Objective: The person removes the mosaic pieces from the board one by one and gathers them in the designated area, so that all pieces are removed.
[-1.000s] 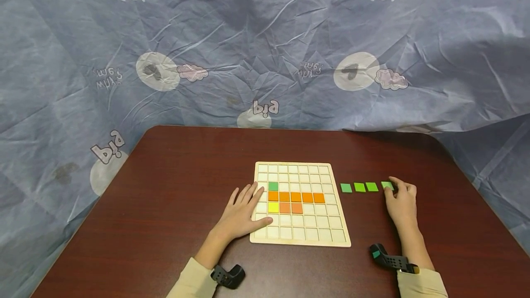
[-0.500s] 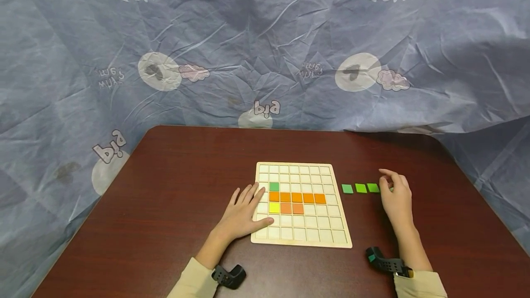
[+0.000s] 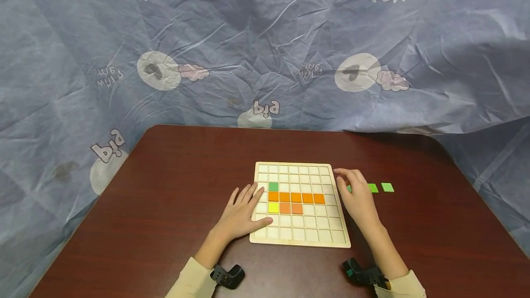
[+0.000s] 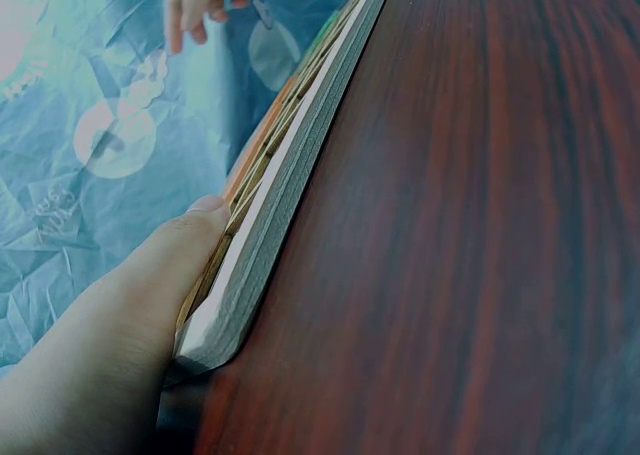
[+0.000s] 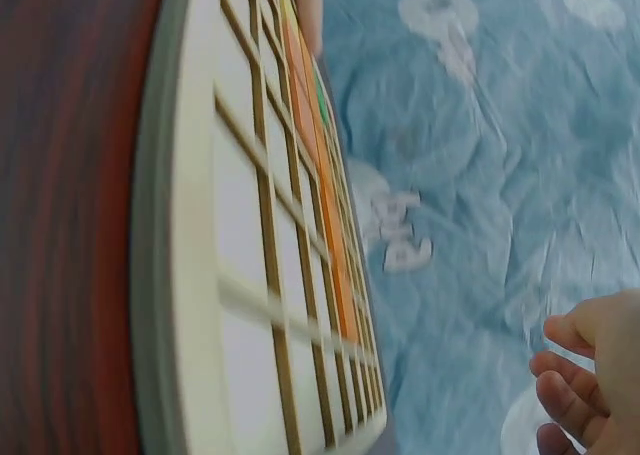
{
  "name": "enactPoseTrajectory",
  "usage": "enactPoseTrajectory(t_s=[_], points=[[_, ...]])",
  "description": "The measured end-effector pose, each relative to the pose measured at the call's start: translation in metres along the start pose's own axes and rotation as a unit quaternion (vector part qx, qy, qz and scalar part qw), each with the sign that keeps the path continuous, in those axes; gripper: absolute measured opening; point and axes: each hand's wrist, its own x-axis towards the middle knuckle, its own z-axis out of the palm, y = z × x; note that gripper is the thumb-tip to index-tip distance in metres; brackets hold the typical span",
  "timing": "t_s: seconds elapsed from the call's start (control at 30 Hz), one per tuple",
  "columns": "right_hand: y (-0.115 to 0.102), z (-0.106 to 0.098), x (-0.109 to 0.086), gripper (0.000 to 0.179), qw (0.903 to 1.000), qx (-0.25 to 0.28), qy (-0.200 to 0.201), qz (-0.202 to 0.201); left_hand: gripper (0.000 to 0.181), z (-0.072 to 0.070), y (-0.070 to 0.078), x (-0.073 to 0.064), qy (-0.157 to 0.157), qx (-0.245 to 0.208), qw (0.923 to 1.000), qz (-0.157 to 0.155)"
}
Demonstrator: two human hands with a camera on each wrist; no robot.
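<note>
A pale wooden grid board lies on the table, with a green tile, a row of orange tiles, a yellow tile and two salmon tiles in its cells. My left hand rests with spread, straight fingers on the board's left side; in the left wrist view its thumb touches the edge. Just off the board's right edge hovers my right hand, fingers loosely bent, nothing seen between them. It partly covers a bluish-green tile. A bright green tile and a light green tile lie to its right.
The dark reddish-brown table extends around the board. Behind it hangs a wrinkled blue-grey cloth with printed figures. A black wrist camera is strapped to each wrist, the left one close to the table's front.
My right hand has moved left from the light green tile, past the other loose tiles, to the board's right edge. That tile stays on the table. The left hand has not moved.
</note>
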Motion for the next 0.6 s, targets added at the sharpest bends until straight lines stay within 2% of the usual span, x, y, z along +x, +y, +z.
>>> enactPoseTrajectory(t_s=[0.23, 0.4, 0.6], points=[[-0.028, 0.018, -0.003, 0.023, 0.9983, 0.011, -0.043, -0.037, 0.086, 0.000, -0.001, 0.000, 0.000, 0.002, 1.0000, -0.002], [-0.048, 0.039, -0.002, 0.023, 0.9956, 0.027, -0.073, -0.052, 0.086, 0.000, -0.001, 0.000, -0.001, 0.006, 1.0000, -0.006], [-0.070, 0.068, -0.001, 0.023, 0.9908, 0.062, -0.114, -0.036, 0.086, 0.001, -0.001, 0.002, -0.004, 0.016, 0.9998, -0.008]])
